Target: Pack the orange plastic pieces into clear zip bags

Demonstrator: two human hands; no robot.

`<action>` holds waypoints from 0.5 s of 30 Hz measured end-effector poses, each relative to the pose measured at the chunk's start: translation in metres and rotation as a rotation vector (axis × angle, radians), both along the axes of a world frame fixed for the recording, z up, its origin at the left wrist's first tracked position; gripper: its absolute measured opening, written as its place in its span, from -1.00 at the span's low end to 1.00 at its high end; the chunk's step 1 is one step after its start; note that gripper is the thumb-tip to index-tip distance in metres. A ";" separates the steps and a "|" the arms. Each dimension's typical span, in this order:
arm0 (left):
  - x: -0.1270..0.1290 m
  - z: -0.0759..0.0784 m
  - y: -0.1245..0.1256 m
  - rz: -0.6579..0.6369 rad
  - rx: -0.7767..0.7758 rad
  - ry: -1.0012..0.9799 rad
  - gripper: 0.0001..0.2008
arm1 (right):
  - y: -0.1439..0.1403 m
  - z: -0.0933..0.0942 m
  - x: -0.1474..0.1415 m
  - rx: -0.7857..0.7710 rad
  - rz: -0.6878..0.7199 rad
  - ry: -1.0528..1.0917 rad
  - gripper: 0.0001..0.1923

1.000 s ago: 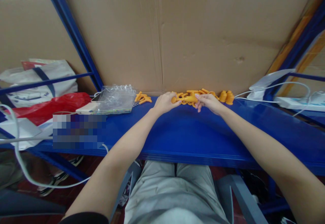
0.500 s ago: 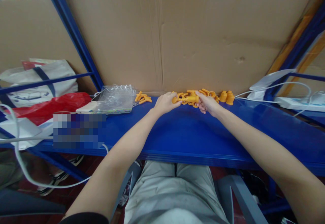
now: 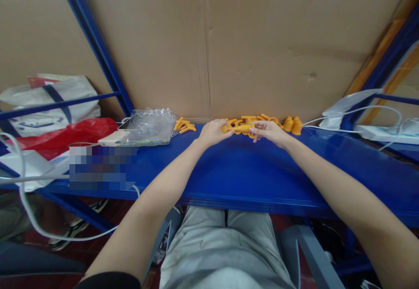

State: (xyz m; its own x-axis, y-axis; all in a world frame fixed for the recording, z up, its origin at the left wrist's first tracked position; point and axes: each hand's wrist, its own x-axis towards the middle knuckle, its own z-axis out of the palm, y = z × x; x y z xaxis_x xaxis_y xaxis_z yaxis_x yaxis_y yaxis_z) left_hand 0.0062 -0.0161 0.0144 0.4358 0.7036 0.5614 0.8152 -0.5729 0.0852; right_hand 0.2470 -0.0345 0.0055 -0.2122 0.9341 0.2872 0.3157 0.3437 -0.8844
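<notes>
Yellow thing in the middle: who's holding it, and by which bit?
The left hand holds the yellow thing near its round end; the right hand pinches the other end. Whether it's one piece is unclear.

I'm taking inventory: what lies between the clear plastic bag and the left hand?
Orange curved pieces and a silver chain, on the blue tabletop, in the head view.

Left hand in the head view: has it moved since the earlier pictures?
No, not visibly: the left hand stays just below the vertical crease in the cardboard panel.
</notes>
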 end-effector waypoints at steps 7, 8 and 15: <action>0.000 0.002 -0.002 -0.004 -0.014 -0.024 -0.71 | -0.006 0.006 -0.004 0.030 -0.025 -0.013 -0.60; 0.001 0.002 -0.002 -0.001 -0.016 -0.021 -0.71 | -0.007 0.007 -0.005 0.028 -0.027 -0.004 -0.61; 0.001 0.002 -0.003 -0.002 -0.004 -0.013 -0.71 | -0.007 0.010 -0.006 -0.016 -0.039 0.048 -0.60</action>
